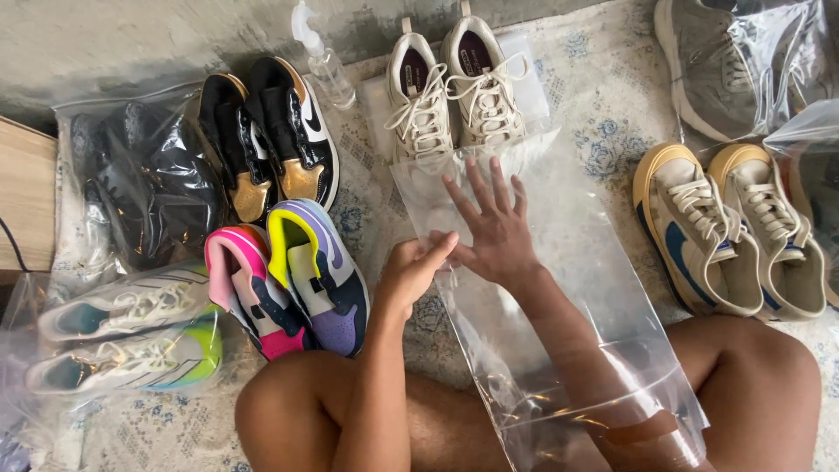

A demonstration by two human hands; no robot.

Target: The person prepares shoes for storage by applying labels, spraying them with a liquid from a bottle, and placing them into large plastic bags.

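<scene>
Clear plastic bag [568, 288], right hand [495, 229] inside, flat

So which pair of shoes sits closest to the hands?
The cream lace-up pair, just beyond the right hand's fingertips, on the far end of the clear bag. The other pairs lie off to the sides.

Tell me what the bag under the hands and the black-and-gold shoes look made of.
Bag: thin clear plastic film, glossy; the rug shows through and creases catch light. Black-and-gold shoes: probably patent or coated leather, since the black panels and gold toes reflect sharply.
</scene>
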